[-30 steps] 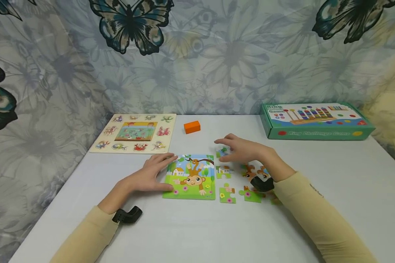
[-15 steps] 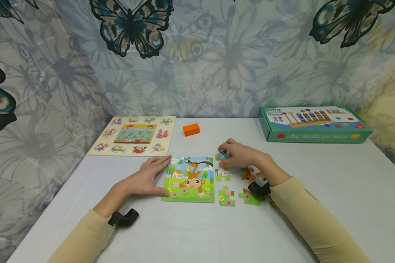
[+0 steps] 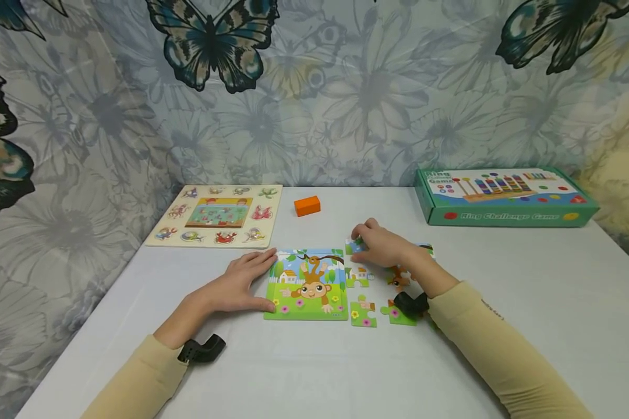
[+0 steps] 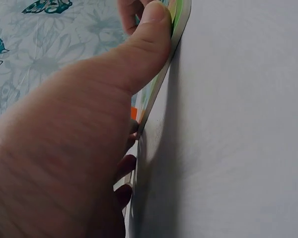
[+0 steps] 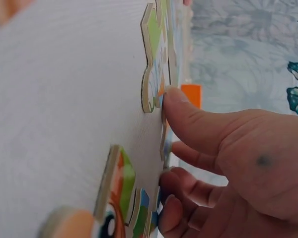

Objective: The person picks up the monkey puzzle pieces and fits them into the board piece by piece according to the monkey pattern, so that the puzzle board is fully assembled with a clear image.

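My left hand (image 3: 241,282) spans the left side of a square monkey picture puzzle board (image 3: 306,308). Its fingers touch the upper left corner and its thumb (image 4: 156,20) rests on the lower left. To the right of the board, my right hand (image 3: 385,244) holds a blue-and-green jigsaw piece (image 3: 350,247) between thumb and curled fingers, low at the table. Closest to that hand lies a piece with a house (image 3: 357,276). Below are a green piece with flowers (image 3: 363,314) and another green piece (image 3: 400,316). Brown monkey pieces (image 3: 397,278) sit partly hidden under the right wrist.
At the back left lies a wooden sea-animal puzzle board (image 3: 212,237). An orange block (image 3: 307,206) stands near the back edge of the white table (image 3: 304,372). A green Ring Challenge Game box (image 3: 508,216) occupies the back right. A patterned cloth hangs behind the table.
My right hand's fingers have bent from stretched out above the blue-and-green jigsaw piece to gripping it. The left hand stays at the board's left side.
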A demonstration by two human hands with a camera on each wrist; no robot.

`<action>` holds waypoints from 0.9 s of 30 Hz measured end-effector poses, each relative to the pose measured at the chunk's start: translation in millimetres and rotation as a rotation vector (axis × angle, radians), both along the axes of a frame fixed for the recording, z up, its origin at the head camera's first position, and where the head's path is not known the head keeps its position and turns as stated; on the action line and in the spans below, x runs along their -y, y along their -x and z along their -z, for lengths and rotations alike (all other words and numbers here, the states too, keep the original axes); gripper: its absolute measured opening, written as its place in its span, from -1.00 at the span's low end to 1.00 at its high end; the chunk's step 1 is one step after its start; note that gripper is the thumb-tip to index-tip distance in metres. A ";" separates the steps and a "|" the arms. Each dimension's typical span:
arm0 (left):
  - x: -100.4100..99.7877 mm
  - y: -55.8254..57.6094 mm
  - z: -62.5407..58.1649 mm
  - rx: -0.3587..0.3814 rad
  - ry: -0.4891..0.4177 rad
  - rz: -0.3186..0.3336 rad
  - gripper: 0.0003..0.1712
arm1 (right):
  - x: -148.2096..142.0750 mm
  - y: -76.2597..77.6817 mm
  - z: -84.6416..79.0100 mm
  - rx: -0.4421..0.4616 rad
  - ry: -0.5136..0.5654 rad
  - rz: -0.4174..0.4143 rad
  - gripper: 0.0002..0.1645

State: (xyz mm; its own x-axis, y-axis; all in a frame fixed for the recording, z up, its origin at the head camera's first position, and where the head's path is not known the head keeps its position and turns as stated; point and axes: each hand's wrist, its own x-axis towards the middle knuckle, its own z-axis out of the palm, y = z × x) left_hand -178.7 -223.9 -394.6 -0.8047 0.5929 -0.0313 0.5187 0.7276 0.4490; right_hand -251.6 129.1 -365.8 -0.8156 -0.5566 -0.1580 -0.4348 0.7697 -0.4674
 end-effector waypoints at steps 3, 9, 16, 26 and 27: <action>-0.6 -0.6 -1.2 -0.004 -0.004 0.000 0.25 | -0.6 0.1 -2.4 -0.006 0.011 0.016 -0.43; 0.8 -1.8 1.5 0.034 -0.049 -0.004 0.25 | 0.0 -0.9 -3.7 -0.021 0.063 0.028 -0.38; 5.8 -5.3 4.1 0.042 -0.031 0.011 0.29 | -1.0 -1.1 0.1 -0.085 0.123 0.016 -0.61; 9.0 -2.6 3.8 0.029 -0.027 0.065 0.34 | -0.3 2.9 -9.6 -0.012 0.256 -0.022 -0.80; 9.2 -2.8 4.0 0.029 -0.026 0.064 0.34 | 2.8 1.6 -11.6 0.004 0.274 -0.032 -0.80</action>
State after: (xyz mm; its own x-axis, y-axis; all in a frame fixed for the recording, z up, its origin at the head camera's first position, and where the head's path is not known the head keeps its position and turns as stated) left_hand -175.8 -233.0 -398.6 -0.7642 0.6438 -0.0382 0.5500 0.6815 0.4827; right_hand -253.1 126.2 -354.2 -0.7963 -0.6049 -0.0008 -0.4550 0.5999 -0.6580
